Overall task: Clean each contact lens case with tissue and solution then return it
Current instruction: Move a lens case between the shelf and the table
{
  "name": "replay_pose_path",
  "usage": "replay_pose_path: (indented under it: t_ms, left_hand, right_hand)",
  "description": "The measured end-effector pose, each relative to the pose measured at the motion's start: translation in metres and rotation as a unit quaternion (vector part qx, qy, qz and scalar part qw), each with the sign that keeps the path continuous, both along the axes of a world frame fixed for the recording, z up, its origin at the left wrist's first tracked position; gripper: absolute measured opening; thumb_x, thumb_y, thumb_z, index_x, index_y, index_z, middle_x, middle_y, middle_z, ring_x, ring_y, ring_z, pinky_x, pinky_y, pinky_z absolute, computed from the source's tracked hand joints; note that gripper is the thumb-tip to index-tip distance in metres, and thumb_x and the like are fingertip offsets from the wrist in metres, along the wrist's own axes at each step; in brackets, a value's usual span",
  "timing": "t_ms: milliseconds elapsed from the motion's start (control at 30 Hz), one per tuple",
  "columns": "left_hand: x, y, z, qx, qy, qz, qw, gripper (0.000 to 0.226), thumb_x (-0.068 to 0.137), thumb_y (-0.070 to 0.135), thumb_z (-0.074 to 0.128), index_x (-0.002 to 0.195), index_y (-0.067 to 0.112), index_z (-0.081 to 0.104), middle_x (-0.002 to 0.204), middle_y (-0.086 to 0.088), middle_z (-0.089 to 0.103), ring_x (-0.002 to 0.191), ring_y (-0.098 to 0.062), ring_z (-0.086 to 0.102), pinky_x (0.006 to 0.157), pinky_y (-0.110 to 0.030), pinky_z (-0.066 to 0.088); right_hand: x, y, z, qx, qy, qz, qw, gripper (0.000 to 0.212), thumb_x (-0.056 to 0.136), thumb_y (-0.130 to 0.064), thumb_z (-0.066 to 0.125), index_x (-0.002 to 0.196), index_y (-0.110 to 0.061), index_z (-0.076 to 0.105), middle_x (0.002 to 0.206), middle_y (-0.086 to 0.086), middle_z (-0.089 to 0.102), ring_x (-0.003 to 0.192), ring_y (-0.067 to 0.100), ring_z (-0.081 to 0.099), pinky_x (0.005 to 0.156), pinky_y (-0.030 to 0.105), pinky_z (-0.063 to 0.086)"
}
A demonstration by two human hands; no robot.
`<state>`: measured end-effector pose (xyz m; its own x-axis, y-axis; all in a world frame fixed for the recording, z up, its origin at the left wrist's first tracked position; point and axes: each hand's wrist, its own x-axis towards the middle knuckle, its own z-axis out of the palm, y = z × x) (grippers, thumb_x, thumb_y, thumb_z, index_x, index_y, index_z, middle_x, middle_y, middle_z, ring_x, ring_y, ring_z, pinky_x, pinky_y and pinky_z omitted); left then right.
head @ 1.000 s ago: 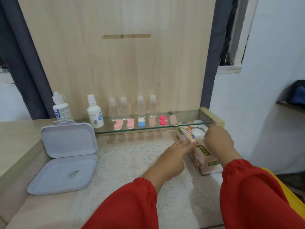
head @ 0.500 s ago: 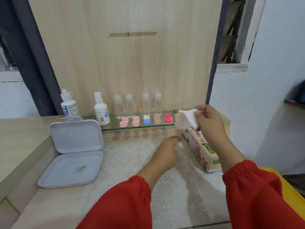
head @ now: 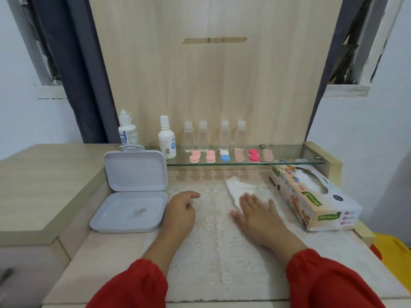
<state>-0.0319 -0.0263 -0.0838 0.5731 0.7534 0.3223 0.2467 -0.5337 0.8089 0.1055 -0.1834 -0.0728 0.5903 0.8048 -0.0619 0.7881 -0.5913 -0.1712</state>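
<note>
A person's right hand (head: 258,213) presses a tissue (head: 241,188) flat on the bench (head: 222,252) at centre frame, fingers straight, seemingly preparing a wiping pad; the left hand (head: 181,207) rests loosely curled, empty. Contact lens cases (head: 224,156) wait untouched on the glass shelf (head: 289,162) above.

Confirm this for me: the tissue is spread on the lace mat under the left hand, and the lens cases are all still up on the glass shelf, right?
Wrong hand. The head view shows the tissue on the lace mat under the flat right hand; the left hand rests beside the open white box. The lens cases are on the glass shelf.
</note>
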Motion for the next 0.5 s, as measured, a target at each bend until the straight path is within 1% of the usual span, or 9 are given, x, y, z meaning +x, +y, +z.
replay_pose_path:
  t_ms: [67,167,267,333,367,400,433,467,500]
  left_hand:
    - [0.0,0.0,0.002,-0.018,-0.032,0.014,0.999,0.041,0.088,-0.009,0.04,0.106,0.016,0.067,0.115,0.005,0.061,0.11,-0.011,0.055,0.096,-0.021,0.04]
    - [-0.003,0.003,0.003,-0.051,-0.076,0.032,0.995,0.036,0.093,-0.006,0.04,0.106,0.015,0.066,0.114,0.002,0.063,0.11,-0.011,0.054,0.094,-0.02,0.038]
    - [-0.005,0.003,0.005,-0.058,-0.09,0.027,0.994,0.031,0.095,-0.004,0.042,0.105,0.013,0.066,0.109,0.004,0.063,0.108,-0.011,0.055,0.091,-0.017,0.038]
    - [-0.005,0.001,0.005,-0.005,-0.079,0.002,0.997,0.028,0.093,-0.003,0.047,0.103,0.012,0.069,0.104,0.007,0.063,0.105,-0.01,0.056,0.093,-0.019,0.041]
    - [-0.005,-0.001,0.005,0.033,-0.067,-0.019,0.997,0.026,0.091,-0.002,0.052,0.102,0.011,0.071,0.102,0.009,0.063,0.104,-0.01,0.056,0.094,-0.02,0.042]
    - [-0.004,-0.002,0.004,0.07,-0.05,-0.05,0.995,0.023,0.09,0.001,0.056,0.102,0.012,0.072,0.102,0.01,0.063,0.105,-0.009,0.056,0.096,-0.02,0.041]
    - [-0.004,-0.004,0.002,0.103,-0.024,-0.088,0.99,0.021,0.09,0.007,0.06,0.104,0.013,0.073,0.104,0.01,0.064,0.107,-0.008,0.056,0.097,-0.019,0.04]
    - [-0.005,-0.007,0.0,0.133,0.007,-0.13,0.983,0.021,0.09,0.013,0.062,0.108,0.016,0.073,0.109,0.009,0.065,0.11,-0.008,0.055,0.098,-0.018,0.039]
    - [-0.006,-0.009,-0.001,0.157,0.043,-0.167,0.972,0.022,0.091,0.018,0.063,0.111,0.018,0.072,0.116,0.008,0.065,0.114,-0.007,0.053,0.1,-0.016,0.036]
  right_hand:
    - [0.001,0.017,0.002,-0.027,-0.022,-0.016,0.999,0.069,0.099,-0.057,0.007,0.154,-0.017,-0.001,0.162,0.0,-0.008,0.149,0.015,-0.009,0.114,0.05,-0.015]
    - [-0.029,0.039,0.002,-0.048,-0.013,0.085,0.995,0.062,0.099,-0.055,0.005,0.153,-0.027,-0.005,0.161,-0.004,-0.013,0.148,0.014,-0.013,0.114,0.053,-0.019]
    - [-0.055,0.03,-0.004,-0.011,0.029,0.158,0.987,0.054,0.102,-0.049,0.008,0.154,-0.034,0.001,0.16,-0.012,-0.009,0.147,0.007,-0.012,0.115,0.049,-0.019]
    - [-0.048,0.023,-0.013,0.06,0.111,0.143,0.982,0.051,0.103,-0.045,0.016,0.153,-0.036,0.012,0.161,-0.014,0.0,0.147,0.003,-0.006,0.118,0.045,-0.014]
    - [-0.045,0.021,-0.015,0.11,0.221,0.129,0.96,0.051,0.101,-0.049,0.028,0.151,-0.036,0.023,0.161,-0.014,0.01,0.147,0.003,0.001,0.12,0.043,-0.007]
    - [-0.046,0.017,-0.007,0.172,0.365,0.1,0.91,0.057,0.093,-0.056,0.045,0.146,-0.035,0.037,0.158,-0.012,0.024,0.147,0.005,0.012,0.121,0.041,0.003]
    - [-0.046,0.013,-0.001,0.25,0.476,0.055,0.841,0.068,0.078,-0.061,0.063,0.137,-0.032,0.051,0.152,-0.009,0.037,0.143,0.009,0.026,0.121,0.041,0.014]
    - [-0.036,0.013,-0.004,0.317,0.526,0.012,0.789,0.07,0.065,-0.059,0.072,0.127,-0.029,0.061,0.146,-0.006,0.046,0.138,0.013,0.038,0.118,0.042,0.024]
    - [-0.028,0.01,0.0,0.367,0.517,-0.024,0.773,0.062,0.064,-0.055,0.069,0.12,-0.029,0.067,0.141,-0.005,0.051,0.133,0.014,0.044,0.115,0.044,0.031]
